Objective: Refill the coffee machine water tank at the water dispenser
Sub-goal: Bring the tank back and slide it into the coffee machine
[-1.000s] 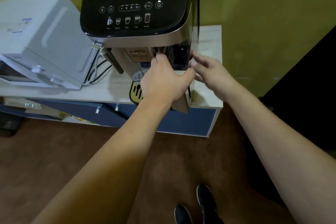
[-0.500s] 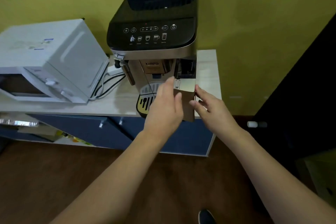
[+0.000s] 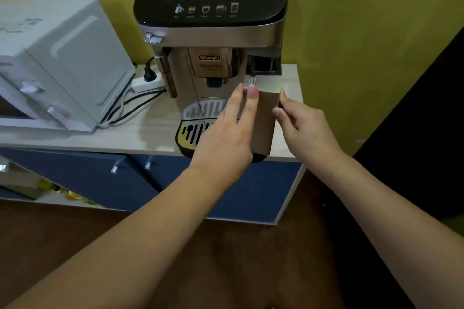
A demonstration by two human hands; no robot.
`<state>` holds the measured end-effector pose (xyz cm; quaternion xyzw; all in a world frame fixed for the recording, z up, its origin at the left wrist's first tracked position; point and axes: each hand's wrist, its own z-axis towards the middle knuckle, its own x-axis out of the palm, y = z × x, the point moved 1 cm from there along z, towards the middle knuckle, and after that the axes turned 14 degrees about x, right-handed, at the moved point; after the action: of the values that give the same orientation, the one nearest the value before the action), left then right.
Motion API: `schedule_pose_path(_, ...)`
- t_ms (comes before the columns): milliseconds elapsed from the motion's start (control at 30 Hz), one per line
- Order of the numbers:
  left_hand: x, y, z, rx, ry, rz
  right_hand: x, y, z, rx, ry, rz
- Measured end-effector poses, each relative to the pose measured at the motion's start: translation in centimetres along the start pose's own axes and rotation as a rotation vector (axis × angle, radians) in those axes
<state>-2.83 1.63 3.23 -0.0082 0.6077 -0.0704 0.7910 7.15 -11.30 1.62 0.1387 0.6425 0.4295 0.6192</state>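
**Front right of the coffee machine: tank sticking out**

On the counter (image 3: 150,133) sits the coffee machine (image 3: 213,32), and its water tank (image 3: 263,113) pokes out of the front right corner toward the camera. The tank stands upright, long axis vertical, flat front panel facing near. The left hand (image 3: 226,133) lies on the tank's left face, fingers stretched up to its top edge. The right hand (image 3: 303,125) touches the right edge with its fingertips. Both grips are loose, fingers apart, pressed against the tank rather than wrapped round it.

The counter is pale wood over blue cabinet doors (image 3: 125,178). A white microwave (image 3: 57,65) sits left, with a power strip (image 3: 148,83) between it and the machine. Yellow wall (image 3: 364,20) behind, brown floor (image 3: 50,233) below.
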Motion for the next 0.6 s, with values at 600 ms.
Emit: schedule_pose_path(600, 2.9, 3.0, 7.5, -0.015, 0.070, 0.195, 0.7, -0.2, 8.0, 0.037, -0.051, -0.151)
